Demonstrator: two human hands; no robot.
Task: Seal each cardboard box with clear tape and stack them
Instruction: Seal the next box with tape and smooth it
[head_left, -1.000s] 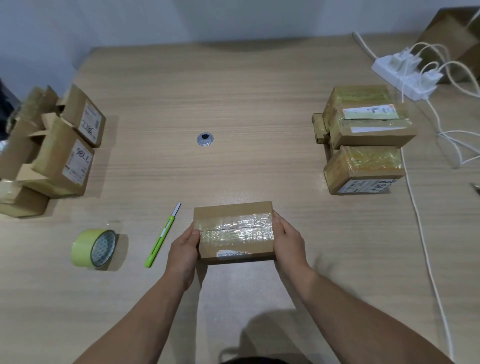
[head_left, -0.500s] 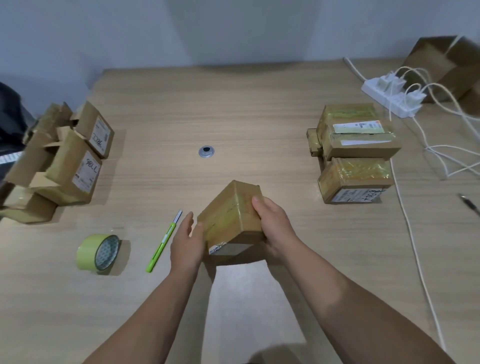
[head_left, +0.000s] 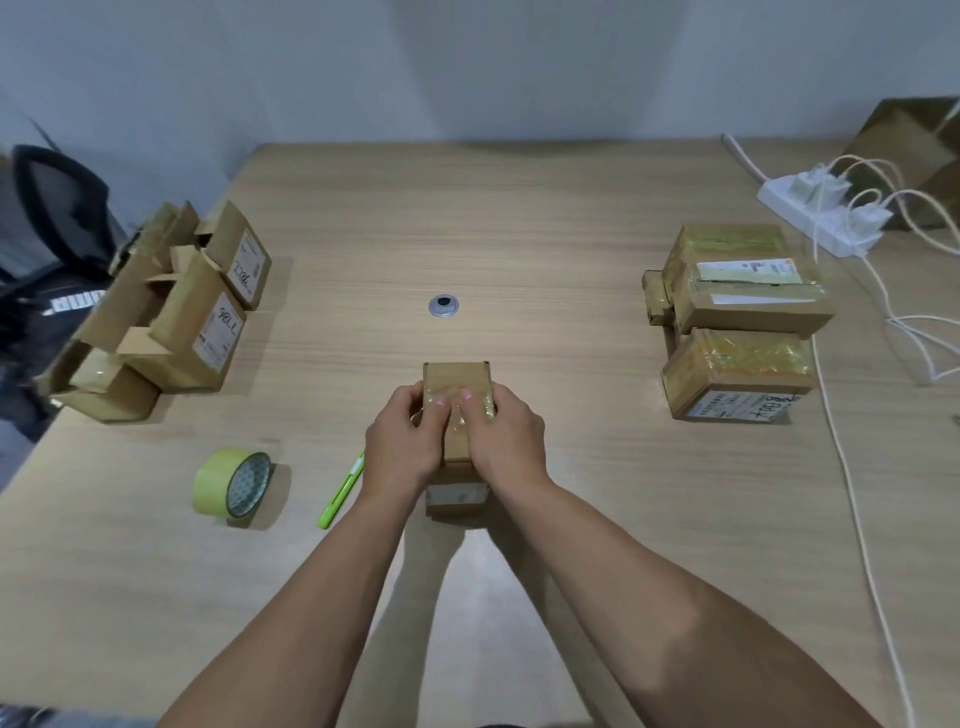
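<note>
A small taped cardboard box (head_left: 457, 376) lies on the wooden table in front of me, its long side pointing away. My left hand (head_left: 402, 441) grips its left side and my right hand (head_left: 506, 441) its right side, both thumbs pressed on the clear tape on top. A roll of tape (head_left: 232, 483) stands on edge at the left front. A green utility knife (head_left: 340, 493) lies between the roll and my left hand, partly hidden by it. Several unsealed boxes (head_left: 171, 322) are piled at the left. Taped boxes (head_left: 737, 322) are stacked at the right.
A white power strip (head_left: 815, 218) with plugs and white cables (head_left: 852, 519) runs along the right side. A metal grommet (head_left: 443, 305) sits in the table's middle. A brown box (head_left: 914, 156) stands at the far right corner. A dark chair (head_left: 57, 218) is beyond the left edge.
The box was turned a quarter turn, from lying crosswise to pointing away from me. Both hands moved from its ends onto its top, thumbs pressing the tape.
</note>
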